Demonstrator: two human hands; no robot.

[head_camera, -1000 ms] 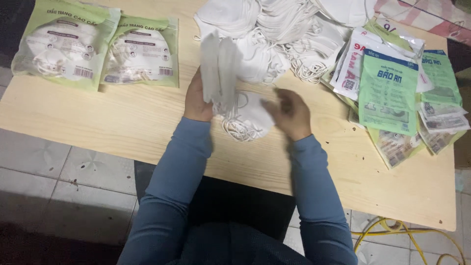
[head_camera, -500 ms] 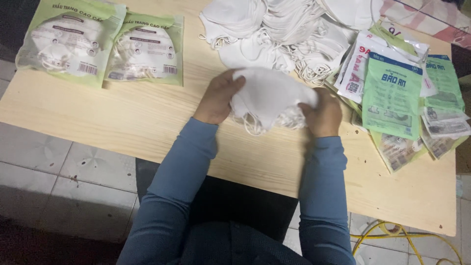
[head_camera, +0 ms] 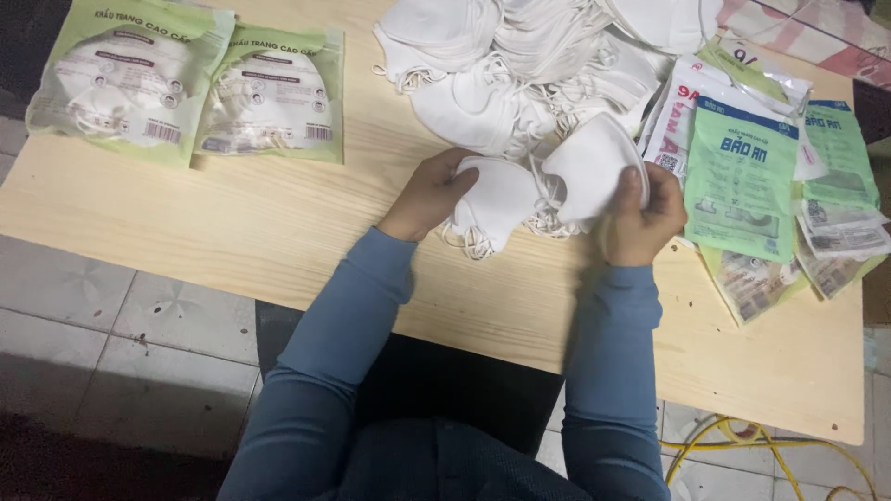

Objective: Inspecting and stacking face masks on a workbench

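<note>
Holding a white mask [head_camera: 497, 199] in the left hand [head_camera: 429, 193] and a second white mask [head_camera: 589, 167] gripped in the right hand [head_camera: 640, 218], the person works at centre frame over the table [head_camera: 278, 232]. Half a second ago both hands spread one mask; now two are parted. The mask pile [head_camera: 520, 65] lies upper centre, sealed green packs [head_camera: 186, 83] upper left.

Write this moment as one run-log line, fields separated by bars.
left hand holds white mask | right hand holds second white mask | mask pile behind | sealed packs on table
</note>
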